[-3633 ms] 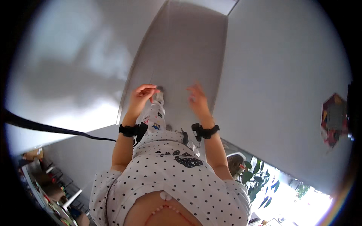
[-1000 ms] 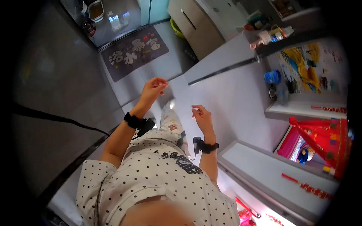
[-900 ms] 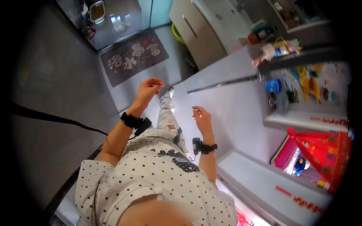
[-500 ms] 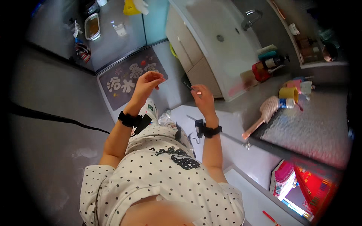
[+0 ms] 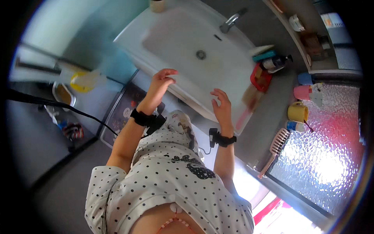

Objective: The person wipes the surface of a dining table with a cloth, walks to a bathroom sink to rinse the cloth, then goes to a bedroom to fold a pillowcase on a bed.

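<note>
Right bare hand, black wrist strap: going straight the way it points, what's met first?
Most likely the white rectangular washbasin, though the gap between it and the right hand is unclear.

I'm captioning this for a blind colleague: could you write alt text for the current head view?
A person's empty left hand and right hand hang near the front edge of a white washbasin with a chrome faucet. To the right are a black pump bottle, yellow mug and pink hairbrush.

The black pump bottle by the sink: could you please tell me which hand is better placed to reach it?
Probably the right hand: open and empty, it appears nearer the pump bottle; the left hand, also empty, is farther left.
</note>
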